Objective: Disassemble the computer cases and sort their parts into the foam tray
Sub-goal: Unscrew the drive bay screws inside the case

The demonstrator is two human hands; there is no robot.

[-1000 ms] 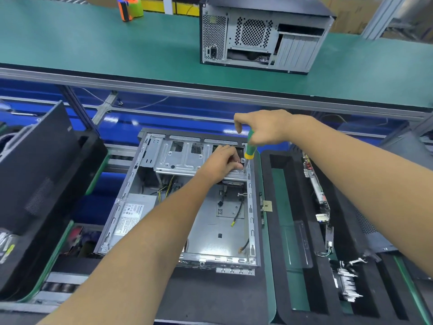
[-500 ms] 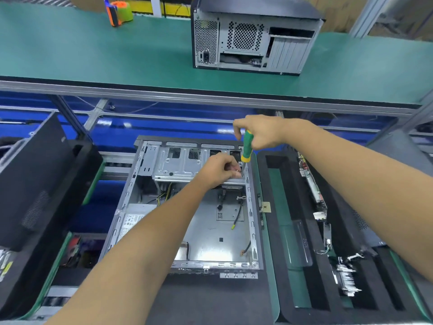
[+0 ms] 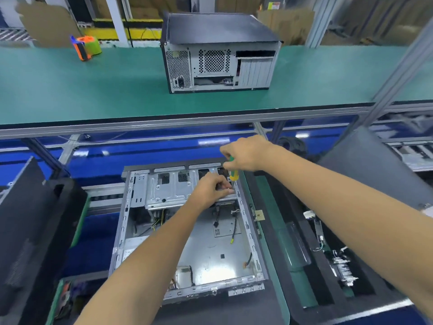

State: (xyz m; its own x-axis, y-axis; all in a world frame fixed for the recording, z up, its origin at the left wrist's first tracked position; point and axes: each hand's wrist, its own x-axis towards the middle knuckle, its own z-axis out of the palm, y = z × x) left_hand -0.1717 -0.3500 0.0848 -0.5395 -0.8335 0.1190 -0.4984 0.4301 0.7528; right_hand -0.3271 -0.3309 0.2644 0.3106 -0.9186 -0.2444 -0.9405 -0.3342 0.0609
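Our right hand [image 3: 246,153] grips the screwdriver [image 3: 233,172] upright at the open computer case's [image 3: 187,231] far right edge; our left hand [image 3: 210,188] pinches the drive bracket [image 3: 164,191] beside it. The foam tray [image 3: 276,231] lies right.

Two computer cases [image 3: 187,231] [image 3: 220,55], one screwdriver [image 3: 233,172], one foam tray [image 3: 293,242], one tape dispenser [image 3: 85,46].

You're standing at a factory disassembly line: a long green conveyor belt [image 3: 93,90] on aluminium framing, a computer case [image 3: 220,55] riding it, cardboard stacked behind, and a black foam tray [image 3: 300,231] at your bench
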